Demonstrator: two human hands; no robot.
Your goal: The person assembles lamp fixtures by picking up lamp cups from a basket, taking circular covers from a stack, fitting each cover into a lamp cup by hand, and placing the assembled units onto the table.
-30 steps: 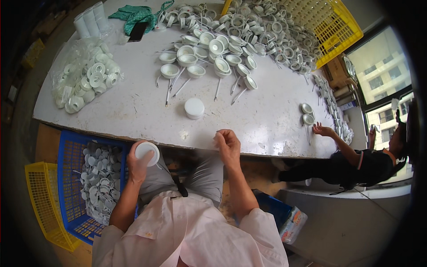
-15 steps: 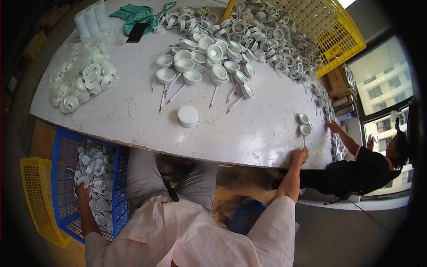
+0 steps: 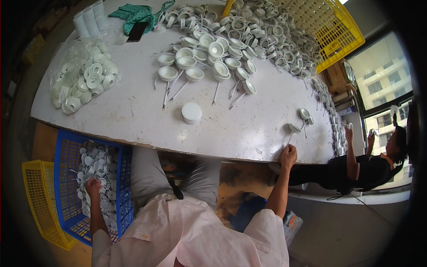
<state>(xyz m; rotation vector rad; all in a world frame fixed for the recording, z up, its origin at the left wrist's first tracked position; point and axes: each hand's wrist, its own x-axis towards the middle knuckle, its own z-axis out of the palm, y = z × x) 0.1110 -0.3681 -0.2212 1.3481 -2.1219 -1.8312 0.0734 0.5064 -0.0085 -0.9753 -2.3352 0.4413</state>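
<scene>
My right hand (image 3: 289, 155) is closed at the table's front edge, pinching the thin white lead of a small round lamp fitting (image 3: 295, 128). Just beyond that fitting lie a couple more cup-shaped ones (image 3: 304, 113). Down at my left, my left hand (image 3: 92, 188) is over the blue plastic basket (image 3: 56, 187), close to a heap of white lamp parts (image 3: 100, 162). Its fingers look apart, with nothing plainly held. A round white stack of discs (image 3: 191, 113) stands alone on the table. Several white fittings with leads (image 3: 194, 74) lie beyond it.
A large pile of ring-shaped fittings (image 3: 267, 33) spreads at the back below a tipped yellow crate (image 3: 340, 35). Bagged white rings (image 3: 86, 80), a green cloth (image 3: 135, 17) and a phone (image 3: 137, 32) lie at left. A co-worker (image 3: 367, 173) sits at right.
My right hand has moved left, pulling one fitting away from the others by its lead. My left hand has shifted rightward over the basket. The co-worker's hands have come up off the table.
</scene>
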